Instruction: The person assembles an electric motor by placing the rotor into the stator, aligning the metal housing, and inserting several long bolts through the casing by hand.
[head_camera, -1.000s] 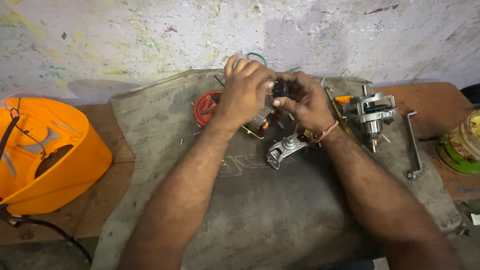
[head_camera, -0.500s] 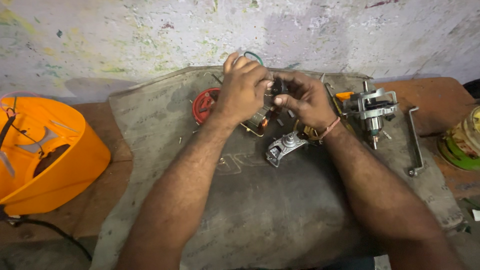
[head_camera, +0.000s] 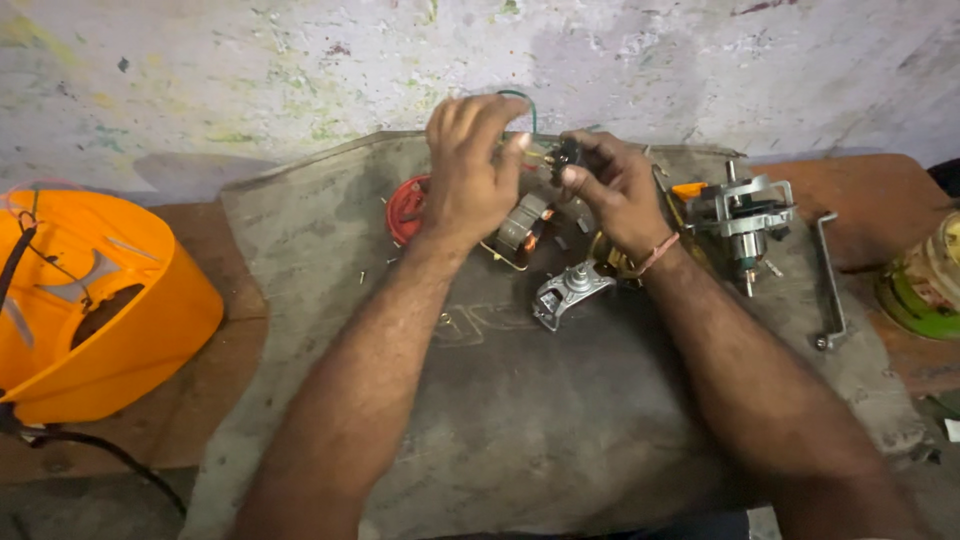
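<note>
Both my hands are raised over the far middle of a grey mat (head_camera: 560, 420). My right hand (head_camera: 615, 190) pinches a small black part (head_camera: 566, 157) between thumb and fingers. My left hand (head_camera: 468, 170) closes its fingertips on thin wires (head_camera: 520, 100), one of them green, that run to that part. Below the hands a stator with copper windings (head_camera: 525, 225) lies on the mat. A grey metal bracket (head_camera: 568, 290) rests just in front of it. A red round piece (head_camera: 405, 210) shows left of my left wrist.
An orange plastic housing (head_camera: 95, 300) with a black cable sits at the left. A motor assembly (head_camera: 745, 215) and a bent metal bar (head_camera: 830, 285) lie at the right of the mat. A green and cream object (head_camera: 925, 285) stands at the right edge. A stained wall rises behind.
Both hands have lifted a little off the stator and drawn the small black part and its wires upward. The view has shifted slightly.
</note>
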